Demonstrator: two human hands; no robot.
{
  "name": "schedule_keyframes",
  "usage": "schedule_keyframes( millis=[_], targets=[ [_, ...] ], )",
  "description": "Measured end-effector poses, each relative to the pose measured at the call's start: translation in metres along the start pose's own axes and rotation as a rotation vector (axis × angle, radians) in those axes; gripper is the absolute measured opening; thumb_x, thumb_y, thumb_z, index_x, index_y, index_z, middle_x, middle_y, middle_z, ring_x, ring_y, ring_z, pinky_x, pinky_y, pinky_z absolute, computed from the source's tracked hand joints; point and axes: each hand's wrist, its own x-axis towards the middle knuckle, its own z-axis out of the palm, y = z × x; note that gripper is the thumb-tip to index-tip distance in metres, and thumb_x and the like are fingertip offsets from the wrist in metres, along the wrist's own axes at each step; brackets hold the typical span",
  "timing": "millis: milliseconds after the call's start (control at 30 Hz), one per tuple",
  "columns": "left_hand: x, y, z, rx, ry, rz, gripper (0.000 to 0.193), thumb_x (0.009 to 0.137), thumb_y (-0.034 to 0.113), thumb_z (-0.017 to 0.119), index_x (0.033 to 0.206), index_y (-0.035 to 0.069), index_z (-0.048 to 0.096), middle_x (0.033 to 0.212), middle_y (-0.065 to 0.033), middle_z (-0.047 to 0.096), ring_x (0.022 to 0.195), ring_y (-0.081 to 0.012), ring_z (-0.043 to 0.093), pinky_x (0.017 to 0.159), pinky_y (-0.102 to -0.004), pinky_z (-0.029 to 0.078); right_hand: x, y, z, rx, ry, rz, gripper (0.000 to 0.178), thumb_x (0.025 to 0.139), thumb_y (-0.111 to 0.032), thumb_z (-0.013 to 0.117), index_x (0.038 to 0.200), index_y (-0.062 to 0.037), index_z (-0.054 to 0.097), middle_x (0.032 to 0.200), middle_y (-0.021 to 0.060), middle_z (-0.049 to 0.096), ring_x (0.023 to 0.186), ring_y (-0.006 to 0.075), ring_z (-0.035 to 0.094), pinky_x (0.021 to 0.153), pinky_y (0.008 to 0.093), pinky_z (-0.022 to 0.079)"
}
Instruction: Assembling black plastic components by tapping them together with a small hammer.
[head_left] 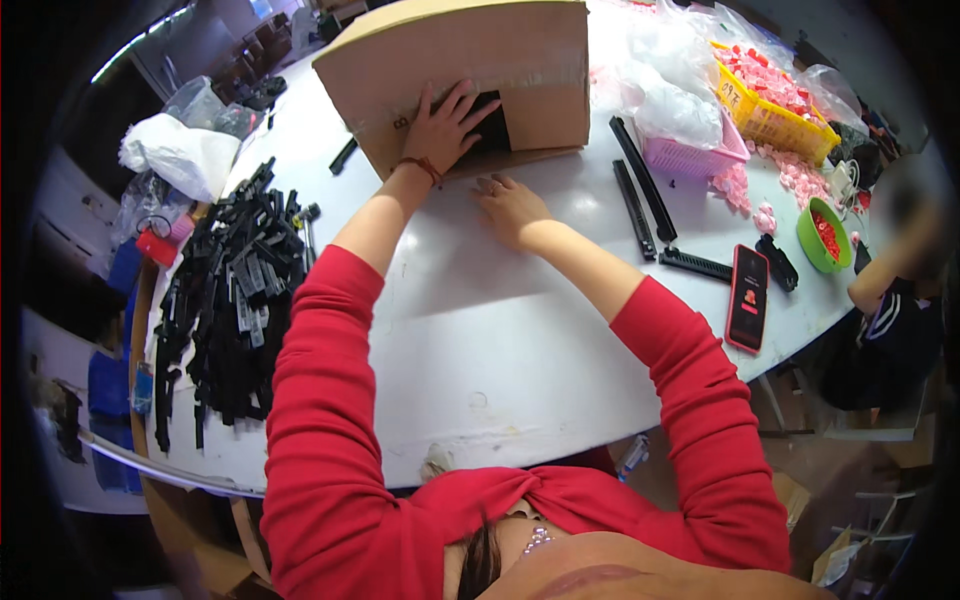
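Observation:
A large cardboard box [520,50] lies on its side at the far middle of the white table [500,340]. My left hand [445,125] is spread flat against the box's near face, fingers apart, beside a dark handle cutout. My right hand [510,205] rests palm down on the table just in front of the box's lower edge, fingers stretched toward it. Both arms wear red sleeves. Neither hand holds anything.
A heap of black plastic strips [235,295] covers the table's left. Three long black strips [645,195] and a phone [748,297] lie to the right. A pink basket [690,155], yellow basket [770,110], green bowl [825,235] and pink pieces sit far right. Another person [895,300] sits at right.

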Motion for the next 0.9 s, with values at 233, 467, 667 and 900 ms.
schedule_keyframes(
  millis=[233,467,667,900],
  targets=[
    [-0.046,0.058,-0.058,-0.365,0.075,-0.084,0.051,0.085,0.022,0.066,0.135,0.020,0.056,0.141,-0.0086,0.050,0.139,-0.0297,0.037,0.110,-0.0649,0.026,-0.044,-0.001,-0.029,0.357,0.122,0.285,0.079,0.088,-0.030,0.069,0.149,0.0021,0.031,0.143,0.0282,0.044,0.134,0.0412,0.041,0.111,0.0433,0.037],
    [-0.120,0.093,-0.067,-0.941,-0.001,-0.518,0.059,0.080,0.027,0.076,0.133,0.010,0.058,0.130,-0.0248,0.054,0.121,-0.0412,0.049,0.109,-0.0456,0.038,-0.044,-0.012,-0.015,0.507,0.409,0.436,0.108,0.075,-0.028,0.083,0.153,0.0065,0.015,0.143,0.0342,0.040,0.132,0.0462,0.040,0.111,0.0432,0.037],
    [-0.154,0.092,-0.083,-1.611,-0.073,-0.789,0.101,0.073,0.001,0.076,0.157,0.013,0.020,0.129,-0.0207,0.059,0.118,-0.0304,0.061,0.103,-0.0353,0.047,-0.054,-0.035,-0.001,0.211,0.430,0.177,0.079,0.074,0.004,0.063,0.147,0.0044,0.031,0.141,0.0338,0.041,0.130,0.0489,0.041,0.111,0.0482,0.036],
    [-0.210,0.055,-0.086,-1.652,-0.226,-0.809,0.079,0.080,-0.013,0.048,0.153,0.012,0.030,0.137,-0.0198,0.054,0.128,-0.0282,0.055,0.111,-0.0355,0.042,-0.080,-0.064,-0.024,0.260,0.224,0.361,0.053,0.079,0.009,0.051,0.132,0.0071,0.044,0.134,0.0359,0.047,0.115,0.0500,0.053,0.100,0.0476,0.047]
  ],
)
